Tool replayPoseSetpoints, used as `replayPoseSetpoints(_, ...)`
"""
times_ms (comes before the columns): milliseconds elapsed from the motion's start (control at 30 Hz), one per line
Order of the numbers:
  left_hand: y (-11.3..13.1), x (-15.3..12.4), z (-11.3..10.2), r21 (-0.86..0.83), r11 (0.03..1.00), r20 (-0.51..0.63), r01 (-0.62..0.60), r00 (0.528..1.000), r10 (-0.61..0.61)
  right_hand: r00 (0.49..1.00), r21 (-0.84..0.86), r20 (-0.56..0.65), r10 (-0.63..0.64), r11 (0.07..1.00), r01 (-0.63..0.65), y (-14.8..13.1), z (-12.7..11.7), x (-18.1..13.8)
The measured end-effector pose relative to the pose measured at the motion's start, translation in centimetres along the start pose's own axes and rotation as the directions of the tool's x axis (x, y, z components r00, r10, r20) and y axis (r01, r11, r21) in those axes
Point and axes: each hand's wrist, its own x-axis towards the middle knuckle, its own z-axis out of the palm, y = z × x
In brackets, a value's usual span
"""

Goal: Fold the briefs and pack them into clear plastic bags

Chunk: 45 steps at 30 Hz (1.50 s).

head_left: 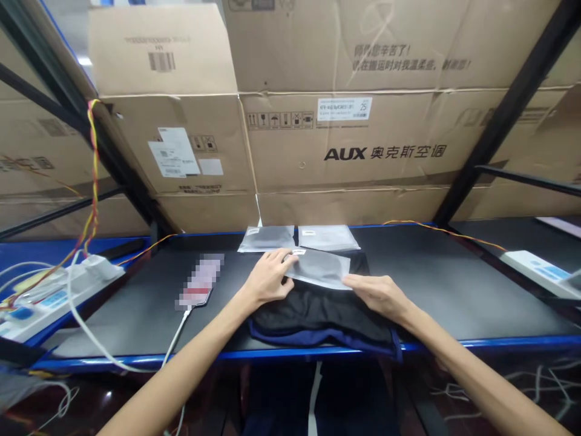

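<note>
A frosted plastic bag (320, 267) with a small white label is held between my two hands, above a pile of black cloth (313, 309). My left hand (272, 275) has its fingers at the bag's left end, beside the label. At the lower right corner, my right hand (379, 295) pinches the bag between thumb and fingers. Dark blue cloth (318, 336) shows under the black cloth at the table's front edge. Behind my hands lie two more frosted bags, a left one (267, 238) with something dark inside and a paler right one (327, 238).
A phone (202, 281) with a white charging cable (177, 336) lies left on the black tabletop (431, 284). Power strips stand at the left (59, 297) and right (535, 269). Cardboard (385, 175) walls the back, between black metal posts (494, 115).
</note>
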Motion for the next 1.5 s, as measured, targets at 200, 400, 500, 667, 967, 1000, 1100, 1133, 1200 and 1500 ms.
replayPoseSetpoints(200,0.7,0.8,1.8,0.027,0.982,-0.053,-0.189,0.980,0.190,1.000,0.009,-0.026,0.004,1.000,-0.004,-0.7,0.1,0.4)
replayPoseSetpoints(400,-2.6,1.4,0.8,0.070,0.997,-0.240,-0.045,0.969,0.060,0.994,-0.001,0.029,0.105,0.994,-0.105,-1.2,-0.1,0.6)
replayPoseSetpoints(500,-5.8,2.1,1.3,0.055,0.979,-0.226,0.197,0.957,-0.180,0.994,-0.023,0.063,0.094,0.995,-0.092,-1.2,0.0,0.5)
replayPoseSetpoints(667,-9.6,1.9,3.0,0.064,0.905,-0.087,0.420,0.906,-0.414,0.992,-0.046,0.092,0.085,0.996,-0.081,-0.9,0.1,0.5)
replayPoseSetpoints(967,-8.4,1.4,2.2,0.045,0.885,-0.026,0.464,0.886,-0.463,0.985,-0.032,0.140,0.105,0.994,-0.101,-0.9,-0.1,0.9)
replayPoseSetpoints(1000,-7.8,1.5,2.0,0.013,0.888,-0.028,0.460,0.888,-0.460,0.984,-0.022,0.136,0.115,0.993,-0.113,-1.0,-0.2,1.0)
replayPoseSetpoints(1100,-5.2,1.4,1.3,-0.172,0.933,0.002,0.316,0.947,-0.320,0.978,0.010,0.141,0.156,0.987,-0.159,-1.0,-0.1,1.6)
replayPoseSetpoints(1133,-4.2,1.2,1.2,-0.238,0.946,0.046,0.220,0.976,-0.215,0.971,0.011,0.161,0.175,0.984,-0.179,-1.1,-0.1,1.9)
replayPoseSetpoints(1200,-2.2,0.7,1.0,-0.304,0.950,0.160,0.072,0.987,-0.024,0.950,-0.003,0.232,0.207,0.977,-0.212,-1.2,0.2,2.5)
replayPoseSetpoints(1500,-0.3,-1.3,2.2,-0.293,0.956,0.289,0.030,0.956,0.058,0.856,-0.061,0.454,0.248,0.967,-0.248,-1.0,1.7,3.3)
